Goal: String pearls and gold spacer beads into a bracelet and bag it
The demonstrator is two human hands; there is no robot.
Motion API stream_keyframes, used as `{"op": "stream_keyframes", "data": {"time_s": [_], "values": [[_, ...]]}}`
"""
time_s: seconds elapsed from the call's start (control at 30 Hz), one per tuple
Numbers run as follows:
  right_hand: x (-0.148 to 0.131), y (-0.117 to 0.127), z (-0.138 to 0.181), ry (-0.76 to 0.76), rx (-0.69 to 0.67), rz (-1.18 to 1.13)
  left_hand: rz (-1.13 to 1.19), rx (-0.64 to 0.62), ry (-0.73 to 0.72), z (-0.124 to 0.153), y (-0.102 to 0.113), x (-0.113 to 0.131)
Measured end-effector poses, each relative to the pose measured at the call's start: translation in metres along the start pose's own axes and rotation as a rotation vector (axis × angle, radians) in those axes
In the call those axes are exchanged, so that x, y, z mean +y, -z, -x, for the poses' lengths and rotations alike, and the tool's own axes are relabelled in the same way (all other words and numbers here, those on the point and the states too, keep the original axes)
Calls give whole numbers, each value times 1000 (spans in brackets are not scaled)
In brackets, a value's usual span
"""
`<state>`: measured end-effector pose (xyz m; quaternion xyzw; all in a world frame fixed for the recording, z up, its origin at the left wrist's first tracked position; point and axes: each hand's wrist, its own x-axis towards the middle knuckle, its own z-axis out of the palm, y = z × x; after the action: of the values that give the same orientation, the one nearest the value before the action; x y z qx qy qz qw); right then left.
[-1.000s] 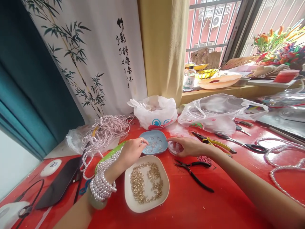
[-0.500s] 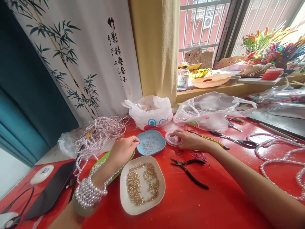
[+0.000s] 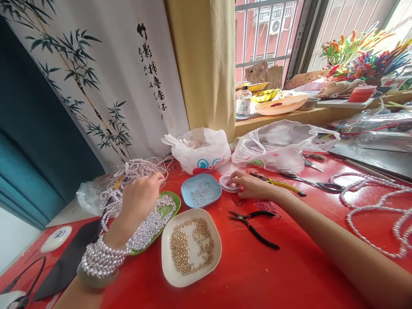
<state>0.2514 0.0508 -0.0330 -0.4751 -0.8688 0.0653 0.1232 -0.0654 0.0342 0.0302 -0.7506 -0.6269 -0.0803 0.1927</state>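
Note:
My left hand [image 3: 139,201] hovers over the green plate [image 3: 170,205], its fingers curled in a pinch; what they hold is too small to make out. Pearl strands [image 3: 102,258] wrap my left wrist and trail onto that plate. My right hand [image 3: 251,184] rests on a small clear round spool [image 3: 227,183], fingers closed over its edge. Between my hands lies a blue dish [image 3: 201,190] of tiny metal pins. A white dish [image 3: 191,246] of gold beads lies in front of it.
Black pliers [image 3: 254,223] lie by my right forearm, yellow-handled pliers [image 3: 279,184] and scissors [image 3: 313,184] beyond. Two plastic bags [image 3: 199,150] stand at the back. A pearl heap [image 3: 135,171] lies left, a pearl loop [image 3: 370,206] right. A dark tablet [image 3: 64,262] sits near left.
My left hand drew back leftward from the blue dish to above the green plate. My right hand stayed on the clear spool. The view shifted a little.

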Motion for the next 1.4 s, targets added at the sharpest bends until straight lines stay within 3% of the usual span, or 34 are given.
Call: {"op": "stream_keyframes", "data": {"time_s": [0.43, 0.7, 0.83, 0.97, 1.4], "values": [[-7, 24, 3, -77, 372, 177, 8, 16, 106, -5, 6, -10], [-2, 24, 2, -66, 346, 235, 4, 63, 153, -7, -1, -15], [6, 25, 3, -66, 322, 260, 33, 11, 239, -9, -4, -29], [9, 26, 4, -53, 318, 256, 30, -26, 220, -8, -7, -41], [14, 33, 6, -119, 455, 183, -13, -83, 330, -11, -16, -68]]}}
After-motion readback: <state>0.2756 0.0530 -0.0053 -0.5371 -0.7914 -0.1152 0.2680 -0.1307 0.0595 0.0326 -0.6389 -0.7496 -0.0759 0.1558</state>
